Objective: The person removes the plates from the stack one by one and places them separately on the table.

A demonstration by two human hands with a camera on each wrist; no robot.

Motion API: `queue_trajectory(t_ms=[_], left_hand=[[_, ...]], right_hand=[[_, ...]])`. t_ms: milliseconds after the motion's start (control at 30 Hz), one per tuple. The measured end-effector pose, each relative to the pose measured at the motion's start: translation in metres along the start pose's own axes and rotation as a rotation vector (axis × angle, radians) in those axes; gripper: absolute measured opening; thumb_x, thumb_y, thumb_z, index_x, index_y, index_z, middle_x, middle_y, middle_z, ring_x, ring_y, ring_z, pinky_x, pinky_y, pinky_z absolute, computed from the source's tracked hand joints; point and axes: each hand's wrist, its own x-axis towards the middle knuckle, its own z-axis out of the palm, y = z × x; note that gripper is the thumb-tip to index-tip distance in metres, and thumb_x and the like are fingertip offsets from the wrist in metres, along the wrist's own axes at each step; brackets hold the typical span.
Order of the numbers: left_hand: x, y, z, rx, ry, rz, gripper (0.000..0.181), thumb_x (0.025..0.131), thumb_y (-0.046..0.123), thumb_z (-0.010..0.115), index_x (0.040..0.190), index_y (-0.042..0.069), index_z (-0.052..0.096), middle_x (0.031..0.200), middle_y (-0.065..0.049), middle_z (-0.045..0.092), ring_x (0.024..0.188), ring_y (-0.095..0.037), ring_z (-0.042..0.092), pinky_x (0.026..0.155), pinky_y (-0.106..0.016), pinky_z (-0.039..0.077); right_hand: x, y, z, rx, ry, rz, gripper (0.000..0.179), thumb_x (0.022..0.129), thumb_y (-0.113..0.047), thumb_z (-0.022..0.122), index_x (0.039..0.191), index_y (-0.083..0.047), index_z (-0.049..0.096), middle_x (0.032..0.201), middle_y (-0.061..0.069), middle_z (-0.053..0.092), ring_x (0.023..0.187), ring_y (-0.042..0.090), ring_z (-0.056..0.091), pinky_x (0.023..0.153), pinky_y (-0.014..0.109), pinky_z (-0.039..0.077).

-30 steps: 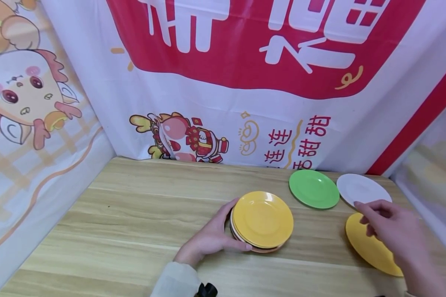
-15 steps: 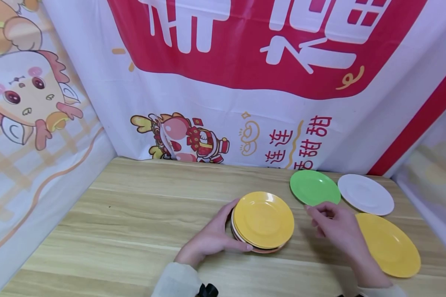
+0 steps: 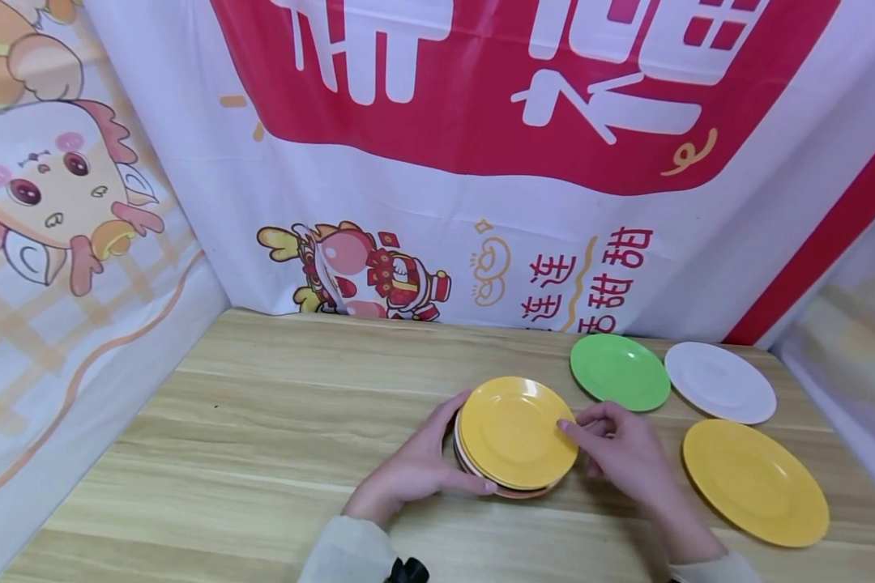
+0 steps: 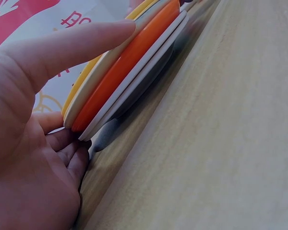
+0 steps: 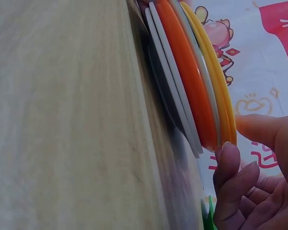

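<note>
A stack of small plates stands in the middle of the table, topped by a yellow plate [image 3: 514,433]. Under it the wrist views show a cream rim, an orange plate [image 4: 127,67], white rims and a dark base at the bottom. My left hand [image 3: 416,465] grips the stack from the left, its thumb along the near rim and its other fingers curled round the far side. At the right edge, my right hand [image 3: 623,445] pinches the top yellow plate, thumb [image 5: 257,127] on the upper face and index finger [image 5: 228,163] at the rim.
Toward the back right lie a green plate [image 3: 620,372] and a white plate [image 3: 720,383], close together. Nearer, to the right of my right forearm, is a larger yellow plate [image 3: 754,483]. A printed cloth [image 3: 437,202] hangs along the table's back edge.
My right hand has swept left, from over the larger yellow plate, past the green one, to the stack, where it now pinches the top yellow plate. My left hand has stayed in place.
</note>
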Motion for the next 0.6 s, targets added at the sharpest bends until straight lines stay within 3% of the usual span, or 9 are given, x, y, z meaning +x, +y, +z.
queue_trajectory(t_ms=[400, 600], left_hand=[[-0.0004, 0.0004, -0.0007, -0.012, -0.001, -0.012, 0.120, 0.069, 0.019, 0.102, 0.168, 0.030, 0.034, 0.176, -0.002, 0.033, 0.166, -0.030, 0.021, 0.135, -0.065, 0.009], [0.0001, 0.0004, -0.0005, 0.000, 0.004, -0.018, 0.119, 0.070, 0.020, 0.102, 0.168, 0.030, 0.035, 0.176, -0.002, 0.033, 0.166, -0.030, 0.022, 0.135, -0.065, 0.010]], right_hand=[[-0.0007, 0.0036, 0.0042, 0.004, -0.015, 0.014, 0.050, 0.095, -0.042, 0.083, 0.122, -0.001, 0.068, 0.089, 0.006, 0.070, 0.062, 0.019, 0.067, 0.053, 0.031, 0.056], [-0.0014, 0.0051, 0.0050, 0.058, -0.036, 0.045, 0.051, 0.097, -0.040, 0.081, 0.125, 0.000, 0.067, 0.090, 0.007, 0.074, 0.068, 0.019, 0.072, 0.059, 0.033, 0.063]])
